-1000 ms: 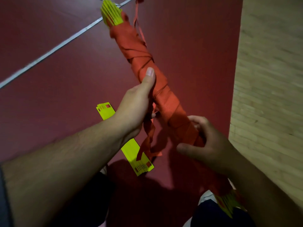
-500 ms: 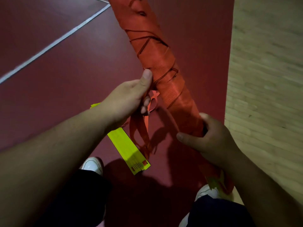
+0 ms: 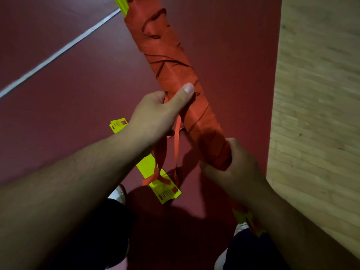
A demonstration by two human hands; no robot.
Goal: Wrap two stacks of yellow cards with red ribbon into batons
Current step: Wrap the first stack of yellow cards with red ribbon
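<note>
A long baton [image 3: 171, 61] of yellow cards wrapped in red ribbon slants from the top centre down to the lower right. Yellow card ends show at its top [image 3: 120, 3] and below my right wrist [image 3: 243, 216]. My left hand [image 3: 155, 117] grips the baton's middle, thumb pressed on the wrap. My right hand [image 3: 233, 168] is closed around its lower part. Loose ribbon tails [image 3: 176, 145] hang from under my left hand. A second stack of yellow cards [image 3: 161, 184] lies on the floor below, partly hidden by my left arm.
The floor is dark red with a white line [image 3: 58, 53] running diagonally at the left. Pale wooden flooring [image 3: 315, 114] borders it on the right. My white shoes [image 3: 118, 193] and dark trousers show at the bottom.
My left hand has slid up along the baton and taken hold of its middle with the thumb on top. The baton's yellow top end has come back into view.
</note>
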